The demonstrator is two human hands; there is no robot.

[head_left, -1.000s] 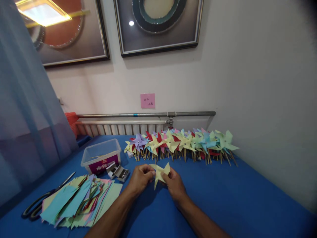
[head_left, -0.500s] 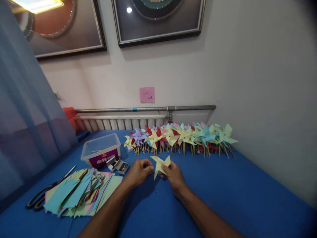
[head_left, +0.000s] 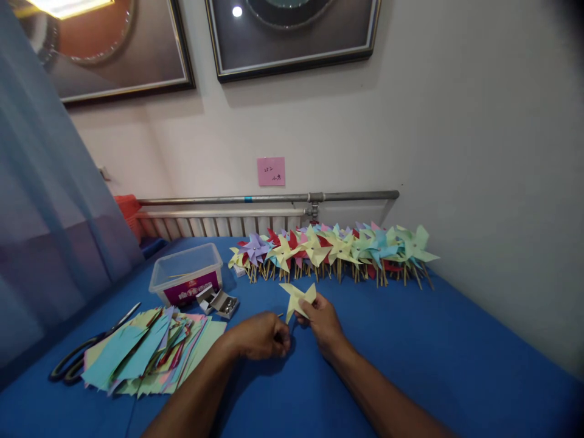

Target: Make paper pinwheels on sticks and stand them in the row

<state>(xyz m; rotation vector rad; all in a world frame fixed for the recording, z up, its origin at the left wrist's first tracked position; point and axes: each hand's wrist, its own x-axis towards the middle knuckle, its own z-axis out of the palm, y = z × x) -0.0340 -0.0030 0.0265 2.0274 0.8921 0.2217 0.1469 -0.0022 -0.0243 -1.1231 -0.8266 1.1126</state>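
Observation:
My right hand [head_left: 320,319] pinches a pale yellow paper pinwheel [head_left: 297,299] above the table, with its pointed blades spread out. My left hand [head_left: 267,336] is low over the blue tabletop, to the left of the pinwheel, its fingers curled closed. A small tip shows just above its knuckles, but what the fingers hold is hidden. Left of that hand sit small open boxes [head_left: 224,304] with shiny metal bits inside. A stack of cut coloured paper [head_left: 150,353] lies nearer the left edge.
Scissors [head_left: 86,353] lie beside the paper stack. A clear plastic tub [head_left: 187,274] with a thin stick inside stands behind the boxes. Along the back is a long row of coloured pinwheels on sticks [head_left: 337,249]. A pipe [head_left: 269,198] and a radiator run along the wall.
My left hand has moved down and slightly right, over the spot where a small dark thing lay on the table. The pinwheel in my right hand has shifted slightly.

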